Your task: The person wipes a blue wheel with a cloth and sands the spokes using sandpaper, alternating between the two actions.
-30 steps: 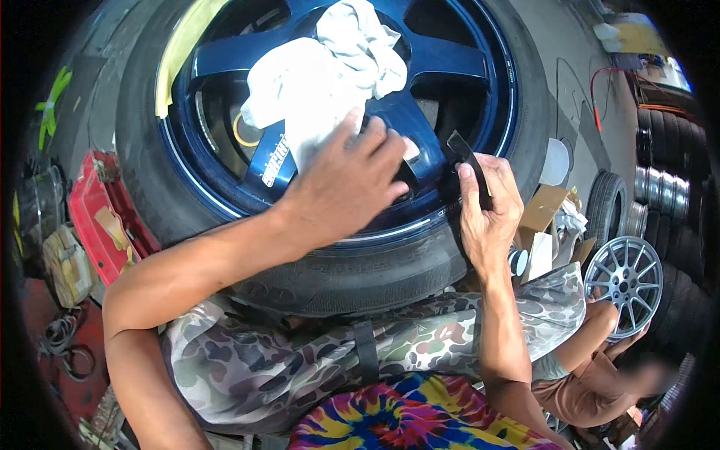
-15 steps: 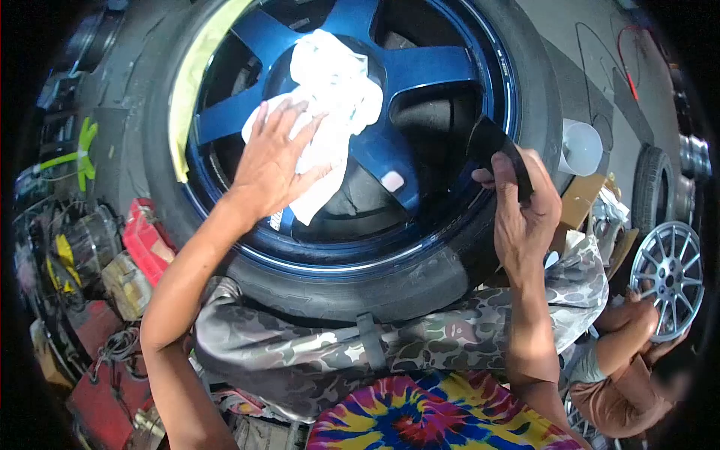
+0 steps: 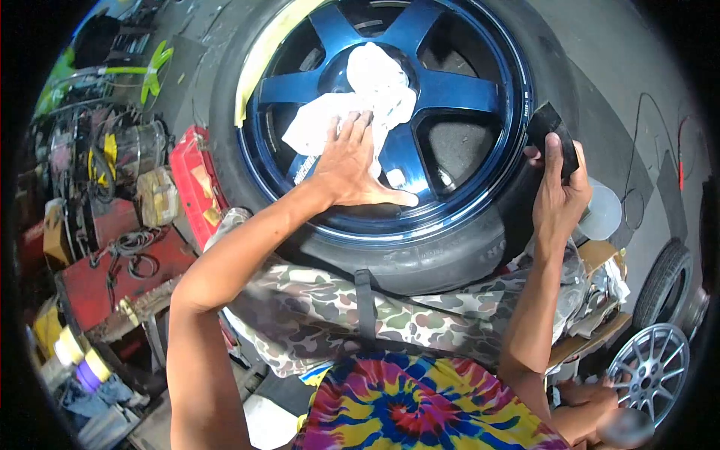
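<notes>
A tyre [image 3: 420,262] carries a blue spoked wheel [image 3: 461,91] and lies face up in front of me. My left hand [image 3: 352,169] is spread open, its fingertips on a white cloth [image 3: 330,120] bunched over the hub and spokes. The thumb reaches across the lower spoke, below a small pale patch [image 3: 396,178]. Off the tyre's right side, my right hand [image 3: 559,195] grips a bent black sheet [image 3: 555,135], like sandpaper, between thumb and fingers. Yellow tape [image 3: 262,56] runs along the upper left rim.
A translucent bucket [image 3: 602,210] stands at right, near a cardboard box [image 3: 596,255]. Another person's hand [image 3: 600,394] is beside a silver wheel [image 3: 651,375] at lower right. Red metal boxes [image 3: 131,262] and cables crowd the left. A loose tyre [image 3: 664,285] leans farther right.
The view has shifted, so the wheel sits farther right. My left thumb has come down onto the lower spoke. My right hand, with the black sheet, has moved from over the wheel to outside the rim.
</notes>
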`<state>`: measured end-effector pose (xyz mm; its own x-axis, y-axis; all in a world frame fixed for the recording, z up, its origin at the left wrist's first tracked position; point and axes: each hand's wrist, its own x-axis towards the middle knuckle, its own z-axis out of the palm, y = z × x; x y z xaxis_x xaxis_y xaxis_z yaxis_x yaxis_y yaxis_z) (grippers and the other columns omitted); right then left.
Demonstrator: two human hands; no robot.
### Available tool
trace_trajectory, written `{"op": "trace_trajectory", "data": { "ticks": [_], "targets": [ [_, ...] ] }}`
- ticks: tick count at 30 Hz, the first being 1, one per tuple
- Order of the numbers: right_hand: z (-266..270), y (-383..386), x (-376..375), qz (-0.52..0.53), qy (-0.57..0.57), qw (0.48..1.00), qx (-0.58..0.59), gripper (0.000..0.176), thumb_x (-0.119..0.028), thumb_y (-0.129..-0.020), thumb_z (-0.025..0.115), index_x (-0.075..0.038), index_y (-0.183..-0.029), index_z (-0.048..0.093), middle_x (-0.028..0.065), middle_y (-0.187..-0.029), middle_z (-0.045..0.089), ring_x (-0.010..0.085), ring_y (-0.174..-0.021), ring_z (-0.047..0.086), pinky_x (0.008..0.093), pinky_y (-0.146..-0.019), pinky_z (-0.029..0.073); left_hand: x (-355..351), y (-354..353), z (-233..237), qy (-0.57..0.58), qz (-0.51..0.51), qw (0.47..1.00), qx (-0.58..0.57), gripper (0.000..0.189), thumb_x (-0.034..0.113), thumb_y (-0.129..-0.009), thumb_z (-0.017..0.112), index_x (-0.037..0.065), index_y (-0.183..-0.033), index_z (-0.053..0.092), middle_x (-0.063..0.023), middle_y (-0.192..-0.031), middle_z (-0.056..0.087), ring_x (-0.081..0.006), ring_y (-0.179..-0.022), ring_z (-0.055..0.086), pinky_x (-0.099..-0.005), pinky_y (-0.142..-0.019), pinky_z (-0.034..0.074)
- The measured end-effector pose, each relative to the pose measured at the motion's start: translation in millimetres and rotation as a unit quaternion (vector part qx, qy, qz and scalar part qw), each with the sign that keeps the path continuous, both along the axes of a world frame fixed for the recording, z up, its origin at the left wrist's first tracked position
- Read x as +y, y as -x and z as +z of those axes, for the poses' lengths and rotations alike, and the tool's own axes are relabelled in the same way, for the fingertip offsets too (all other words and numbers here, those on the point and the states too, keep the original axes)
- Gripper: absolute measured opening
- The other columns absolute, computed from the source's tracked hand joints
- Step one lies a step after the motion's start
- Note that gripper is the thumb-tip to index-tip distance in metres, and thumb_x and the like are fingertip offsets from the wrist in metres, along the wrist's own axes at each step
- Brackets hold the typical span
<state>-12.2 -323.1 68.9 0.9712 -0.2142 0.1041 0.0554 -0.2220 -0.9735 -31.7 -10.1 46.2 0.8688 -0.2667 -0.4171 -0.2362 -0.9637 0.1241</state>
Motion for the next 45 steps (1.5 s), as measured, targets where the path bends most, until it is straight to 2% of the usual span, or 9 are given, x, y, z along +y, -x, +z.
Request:
{"op": "trace_trajectory", "data": {
  "ticks": [8, 16, 20, 26, 30, 31, 34, 42, 45],
  "targets": [
    [-3.2, -8.8, -71.8, -0.112, -0.03, 0.992, 0.042, 0.025, -0.022, -0.108, 0.071, 0.002, -0.112, 0.075, 0.0082, -0.094, 0.077, 0.0103, -0.081, 0.069, 0.0251, -0.079, 0.054, 31.5, -23.1, -28.8, 0.052, -0.023, 0.998, 0.034, 0.158, 0.1, -0.06, 0.07, -0.013, -0.163, 0.028, -0.0313, -0.164, 0.038, -0.0466, -0.157, 0.031, -0.0601, -0.13, 0.021],
    [-95.6, 39.1, -259.8, -0.097, 0.142, 0.984, 0.035, 0.026, -0.018, -0.11, 0.066, 0.004, -0.122, 0.073, 0.0099, -0.108, 0.078, 0.0172, -0.094, 0.074, 0.0325, -0.089, 0.059, 42.5, -39.3, -18.6, 0.117, -0.016, 0.991, 0.058, 0.115, 0.087, -0.089, 0.057, -0.003, -0.16, 0.045, -0.0286, -0.158, 0.049, -0.0454, -0.149, 0.042, -0.0552, -0.124, 0.031],
    [-131.0, 60.5, -331.7, -0.084, 0.313, 0.94, 0.102, 0.028, -0.024, -0.103, 0.074, 0.001, -0.116, 0.075, 0.0141, -0.103, 0.079, 0.0177, -0.082, 0.075, 0.0352, -0.074, 0.06, 46.1, -40.4, -22.1, 0.108, -0.045, 0.991, 0.06, 0.126, 0.08, -0.078, 0.077, -0.005, -0.162, 0.037, -0.0293, -0.153, 0.05, -0.0455, -0.147, 0.044, -0.0548, -0.124, 0.031],
    [-115.9, 48.1, -307.3, -0.073, 0.513, 0.829, 0.21, 0.043, -0.04, -0.091, 0.084, -0.004, -0.114, 0.079, 0.025, -0.098, 0.078, 0.0415, -0.092, 0.077, 0.0486, -0.08, 0.059, 31.4, -39.3, -18.0, 0.135, -0.044, 0.988, 0.059, 0.145, 0.078, -0.058, 0.091, -0.004, -0.164, 0.033, -0.0302, -0.153, 0.05, -0.0476, -0.147, 0.044, -0.055, -0.123, 0.032],
    [-154.6, 30.9, -303.5, -0.022, 0.573, 0.788, 0.223, 0.044, -0.042, -0.09, 0.078, -0.006, -0.115, 0.079, 0.027, -0.098, 0.077, 0.0467, -0.095, 0.076, 0.0543, -0.081, 0.058, 39.9, -40.4, -26.4, 0.109, -0.032, 0.991, 0.07, 0.135, 0.089, -0.076, 0.07, -0.015, -0.156, 0.04, -0.0363, -0.159, 0.045, -0.0491, -0.151, 0.042, -0.0576, -0.125, 0.032],
    [-142.1, 22.3, -286.3, -0.005, 0.571, 0.77, 0.283, 0.046, -0.045, -0.091, 0.076, -0.006, -0.115, 0.078, 0.0274, -0.1, 0.077, 0.0462, -0.098, 0.075, 0.0546, -0.083, 0.057, 42.6, -36.5, -37.5, 0.124, -0.042, 0.991, 0.02, 0.118, 0.076, -0.085, 0.075, -0.007, -0.16, 0.038, -0.0307, -0.148, 0.054, -0.0473, -0.141, 0.049, -0.0554, -0.118, 0.038],
    [-172.8, 22.3, -300.7, 0.001, 0.614, 0.74, 0.273, 0.041, -0.04, -0.088, 0.082, -0.01, -0.116, 0.081, 0.0224, -0.107, 0.08, 0.043, -0.104, 0.076, 0.0518, -0.09, 0.058, 39.4, -41.0, -48.0, 0.14, -0.026, 0.989, 0.032, 0.114, 0.084, -0.095, 0.053, -0.002, -0.166, 0.032, -0.0319, -0.165, 0.04, -0.0457, -0.156, 0.034, -0.0547, -0.128, 0.027],
    [-115.7, 31.5, -297.1, -0.128, 0.524, 0.808, 0.237, 0.059, -0.035, -0.093, 0.083, 0.008, -0.129, 0.067, 0.0206, -0.096, 0.081, 0.0351, -0.087, 0.08, 0.0455, -0.083, 0.061, 33.3, -39.7, -26.9, 0.124, -0.001, 0.988, 0.089, 0.127, 0.091, -0.089, 0.051, -0.007, -0.167, 0.026, -0.0309, -0.171, 0.031, -0.0424, -0.161, 0.027, -0.0546, -0.132, 0.02],
    [-96.8, 36.4, -279.3, -0.176, 0.215, 0.945, 0.172, 0.036, -0.023, -0.101, 0.079, 0.009, -0.114, 0.068, 0.0123, -0.093, 0.079, 0.0183, -0.086, 0.079, 0.0318, -0.074, 0.064, 32.4, -36.7, -17.3, 0.118, -0.011, 0.988, 0.103, 0.142, 0.094, -0.078, 0.062, -0.01, -0.166, 0.024, -0.0319, -0.172, 0.027, -0.0433, -0.162, 0.025, -0.0546, -0.132, 0.02]
  ]
}}
